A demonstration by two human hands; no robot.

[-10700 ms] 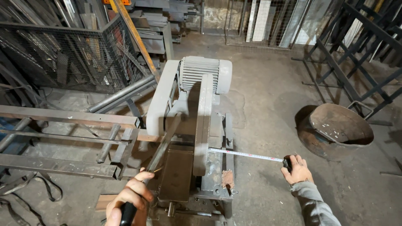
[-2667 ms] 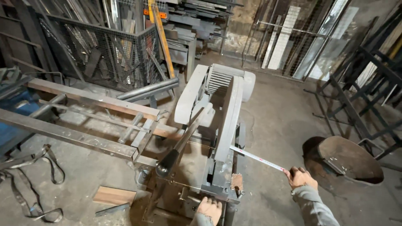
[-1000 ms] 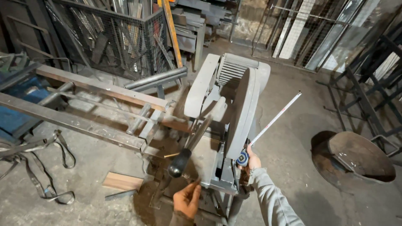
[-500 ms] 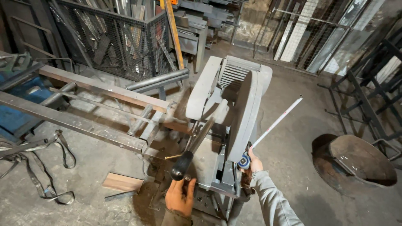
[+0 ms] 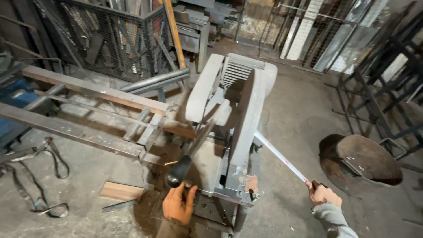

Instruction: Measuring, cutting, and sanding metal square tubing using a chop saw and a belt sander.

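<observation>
While the left hand (image 5: pixel 178 206) rests spread on the grey chop saw (image 5: pixel 233 132) base at lower centre, the right hand (image 5: pixel 324 195) at lower right grips a white tape measure (image 5: pixel 282 158) reaching the saw.

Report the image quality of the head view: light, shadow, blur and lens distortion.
Head view: dim, even workshop light, brighter at the pale panels top right; soft shadow under the grey chop saw; no harsh glare; wide-angle lens bows the rusty steel bars at the left edge; left hand by the black lever knob and right hand on the tape measure look slightly soft.
</observation>
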